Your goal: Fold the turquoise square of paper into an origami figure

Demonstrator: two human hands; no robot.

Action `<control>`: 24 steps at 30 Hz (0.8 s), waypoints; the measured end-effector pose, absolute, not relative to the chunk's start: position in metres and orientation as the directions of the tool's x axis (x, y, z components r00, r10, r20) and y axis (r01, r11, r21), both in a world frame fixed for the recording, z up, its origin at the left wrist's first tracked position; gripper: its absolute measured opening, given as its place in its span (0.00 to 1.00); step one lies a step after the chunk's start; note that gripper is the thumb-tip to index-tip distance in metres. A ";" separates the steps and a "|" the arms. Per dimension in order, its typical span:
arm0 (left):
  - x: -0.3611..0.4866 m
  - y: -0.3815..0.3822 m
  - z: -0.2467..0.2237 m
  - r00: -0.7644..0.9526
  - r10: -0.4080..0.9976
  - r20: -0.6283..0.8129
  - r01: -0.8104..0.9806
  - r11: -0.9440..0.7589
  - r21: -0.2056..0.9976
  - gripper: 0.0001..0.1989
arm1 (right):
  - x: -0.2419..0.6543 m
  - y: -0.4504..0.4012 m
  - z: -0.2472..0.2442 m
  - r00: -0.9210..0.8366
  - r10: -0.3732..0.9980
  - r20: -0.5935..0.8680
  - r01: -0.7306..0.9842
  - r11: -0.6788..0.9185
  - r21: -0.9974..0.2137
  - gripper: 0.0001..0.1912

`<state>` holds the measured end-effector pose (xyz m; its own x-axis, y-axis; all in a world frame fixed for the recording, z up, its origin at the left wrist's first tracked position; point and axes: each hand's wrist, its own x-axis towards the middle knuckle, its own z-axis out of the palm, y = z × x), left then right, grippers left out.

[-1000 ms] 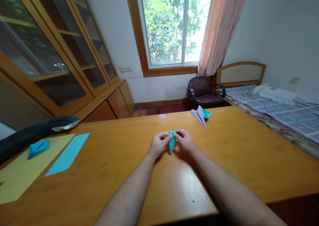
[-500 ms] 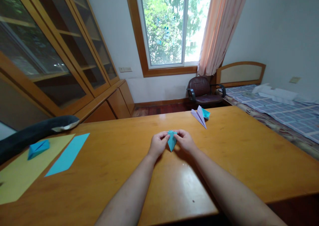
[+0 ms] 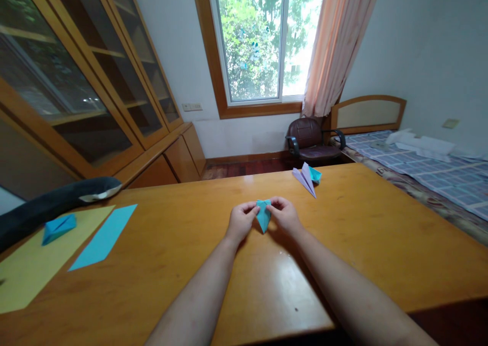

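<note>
A small folded light-blue paper [image 3: 263,218] is pinched between my two hands just above the wooden table [image 3: 183,264], its pointed end toward me. My left hand [image 3: 242,222] grips its left edge near the top with thumb and fingers. On the right edge, my right hand [image 3: 285,215] holds it the same way. Beyond my right hand lie a purple paper plane [image 3: 305,179] and a folded teal paper piece [image 3: 315,175], side by side.
At the left are a yellow sheet [image 3: 34,270] with a blue folded paper [image 3: 59,228] on it, a flat blue sheet [image 3: 104,238] and a dark plush object [image 3: 49,201]. A chair [image 3: 310,140] and a bed [image 3: 419,153] stand beyond the table.
The folded paper's pointed tip has shifted slightly to the right. Both hands keep nearly the same place and still pinch it.
</note>
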<state>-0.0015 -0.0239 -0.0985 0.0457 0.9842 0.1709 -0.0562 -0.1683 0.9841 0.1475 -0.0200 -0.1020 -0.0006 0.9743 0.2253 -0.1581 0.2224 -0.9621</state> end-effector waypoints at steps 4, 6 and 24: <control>0.000 -0.022 -0.102 -0.030 0.990 0.140 -0.126 -0.143 0.982 0.12 | 0.146 -0.017 -0.105 0.113 0.974 0.196 -0.173 0.214 -0.961 0.13; 0.001 -0.020 -0.104 -0.041 0.988 0.146 -0.167 -0.151 0.974 0.14 | 0.145 -0.015 -0.105 0.121 0.973 0.198 -0.168 0.217 -0.962 0.13; -0.022 -0.023 -0.102 0.383 0.923 -0.038 -0.296 0.162 0.941 0.29 | 0.157 -0.014 -0.110 -0.173 0.981 -0.087 -0.365 -0.145 -0.919 0.14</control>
